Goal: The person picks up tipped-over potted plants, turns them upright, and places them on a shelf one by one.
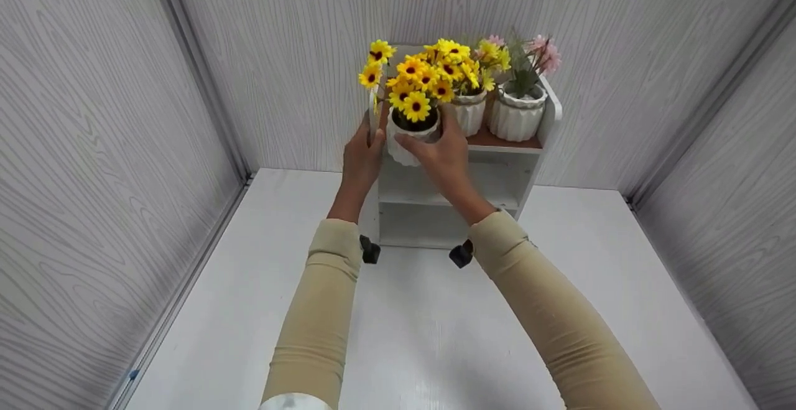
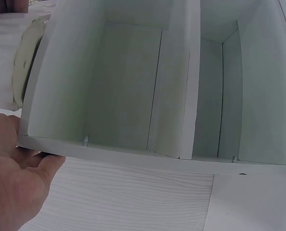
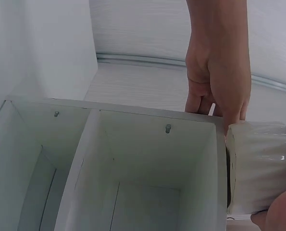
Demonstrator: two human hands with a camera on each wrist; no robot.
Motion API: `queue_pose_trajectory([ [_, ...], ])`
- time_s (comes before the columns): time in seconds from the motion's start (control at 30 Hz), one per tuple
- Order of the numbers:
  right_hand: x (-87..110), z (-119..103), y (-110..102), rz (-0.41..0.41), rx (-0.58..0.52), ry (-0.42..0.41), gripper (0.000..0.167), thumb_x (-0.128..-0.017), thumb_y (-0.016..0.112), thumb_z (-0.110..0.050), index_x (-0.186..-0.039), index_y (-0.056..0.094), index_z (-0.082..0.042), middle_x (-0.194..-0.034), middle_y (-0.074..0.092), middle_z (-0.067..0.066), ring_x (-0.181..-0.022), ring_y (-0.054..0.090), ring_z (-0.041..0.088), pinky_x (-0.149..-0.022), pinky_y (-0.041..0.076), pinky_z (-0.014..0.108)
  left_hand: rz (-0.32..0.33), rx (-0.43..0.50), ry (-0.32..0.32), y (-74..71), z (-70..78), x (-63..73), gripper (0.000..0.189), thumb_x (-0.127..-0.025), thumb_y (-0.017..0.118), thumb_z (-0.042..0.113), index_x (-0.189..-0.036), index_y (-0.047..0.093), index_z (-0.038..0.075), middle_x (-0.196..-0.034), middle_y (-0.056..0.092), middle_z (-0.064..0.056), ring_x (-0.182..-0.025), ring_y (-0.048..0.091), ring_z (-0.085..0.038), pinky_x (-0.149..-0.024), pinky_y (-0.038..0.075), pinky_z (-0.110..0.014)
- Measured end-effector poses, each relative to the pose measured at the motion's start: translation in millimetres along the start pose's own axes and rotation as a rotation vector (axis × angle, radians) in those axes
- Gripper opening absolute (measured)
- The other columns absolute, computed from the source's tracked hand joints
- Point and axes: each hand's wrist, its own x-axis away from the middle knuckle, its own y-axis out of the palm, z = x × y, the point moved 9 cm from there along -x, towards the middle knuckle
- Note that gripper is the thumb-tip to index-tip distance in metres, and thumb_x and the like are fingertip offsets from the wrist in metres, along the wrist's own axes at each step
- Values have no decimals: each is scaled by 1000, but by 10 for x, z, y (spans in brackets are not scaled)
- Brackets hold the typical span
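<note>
My right hand grips a white ribbed flower pot with yellow daisy-like flowers. The pot is at the left front of the top of a small white shelf unit; its base stands at the top board's edge in the right wrist view. With my left hand I hold the unit's left side panel, thumb to the front and fingers on the outer side. In the left wrist view that hand is at the panel's upper corner.
Two more white pots stand on the brown top: one with yellow flowers in the middle, one with pink flowers at the right. Below are two open compartments. The unit stands on a white table against pale wood-grain walls.
</note>
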Motion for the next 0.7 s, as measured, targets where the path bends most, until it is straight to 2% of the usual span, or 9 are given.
queue_pose_trajectory([
  [0.1, -69, 12, 31, -10, 22, 13, 88, -77, 86, -46, -148, 42, -19, -145, 51, 0, -130, 52, 11, -108, 42, 31, -15, -30, -10, 5, 10, 1, 62, -109, 38, 45, -163, 19, 22, -144, 55, -10, -117, 56, -21, -96, 46, -40],
  [0.27, -166, 59, 74, -35, 18, 53, 94, -79, 84, -48, -154, 36, -19, -156, 37, 5, -138, 44, 13, -112, 38, 29, -25, -52, -22, 13, 5, -5, 60, -109, 37, 43, -163, 19, 22, -158, 43, -8, -139, 48, -22, -108, 44, -44],
  [0.37, -193, 85, 79, -39, 23, 81, 97, -79, 84, -49, -157, 33, -20, -160, 32, 7, -141, 42, 15, -113, 38, 30, -24, -48, -12, 13, 7, -2, 60, -109, 37, 42, -163, 19, 22, -158, 42, -8, -140, 46, -22, -109, 42, -45],
  [0.57, -185, 102, 85, -29, 79, 123, 103, -79, 83, -53, -158, 29, -15, -161, 32, 8, -144, 40, 21, -114, 37, 34, -20, -30, -1, 5, 21, 14, 59, -110, 37, 40, -163, 19, 22, -156, 45, -9, -134, 49, -22, -107, 43, -46],
  [0.7, -190, 116, 84, -19, 94, 148, 106, -79, 82, -54, -159, 28, -11, -162, 32, 10, -144, 39, 23, -115, 35, 36, -20, -38, -8, 13, 19, 13, 59, -110, 37, 40, -163, 19, 21, -157, 44, -10, -139, 47, -22, -109, 42, -45],
])
